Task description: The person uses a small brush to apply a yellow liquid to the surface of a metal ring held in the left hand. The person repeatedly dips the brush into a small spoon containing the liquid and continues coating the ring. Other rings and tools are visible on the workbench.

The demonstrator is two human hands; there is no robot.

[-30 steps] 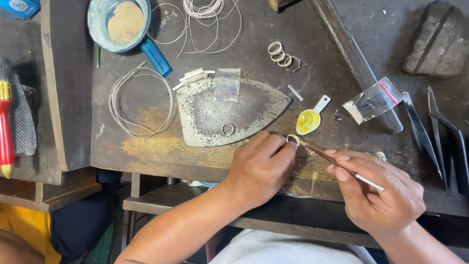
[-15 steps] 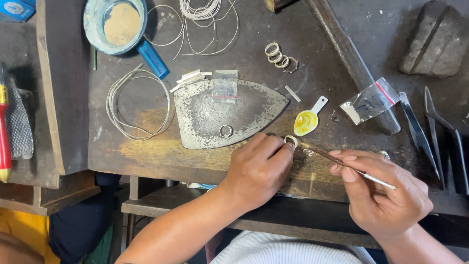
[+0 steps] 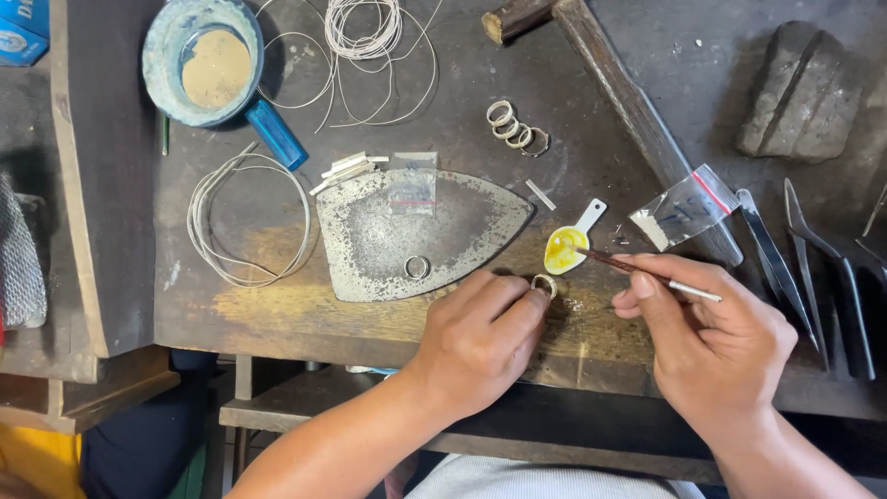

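The surface was a dark, scarred wooden workbench [image 3: 277, 323], stained yellow along its near edge. My left hand [image 3: 476, 337] lay knuckles up on that edge, its fingers curled and pinched shut on a small metal ring [image 3: 544, 284] at their tips; the ring stood on the wood, its opening facing roughly up. My right hand [image 3: 711, 337] was closed in a pen grip around a thin brush [image 3: 647, 272]. The brush's long axis ran nearly level, tilted slightly, from its pale rear end above my right knuckles to its dark tip, which pointed toward my left hand and away from me. The tip rested at the edge of a small white spoon-shaped dish [image 3: 565, 248] holding yellow paste, which lay just beyond the ring; its short handle pointed away from me and to the right.

Beyond my left hand lay a flat iron plate [image 3: 379, 240], rounded at one end and pointed at the other, the point aimed toward the dish. A second ring [image 3: 417, 267] sat on it. Farther off were several loose rings [image 3: 516, 129] in a cluster, coils of wire [image 3: 245, 222], and a blue cup [image 3: 203, 60] of tan paste. Outside my right hand lay a small clear bag [image 3: 688, 208] and dark pliers [image 3: 813, 268].
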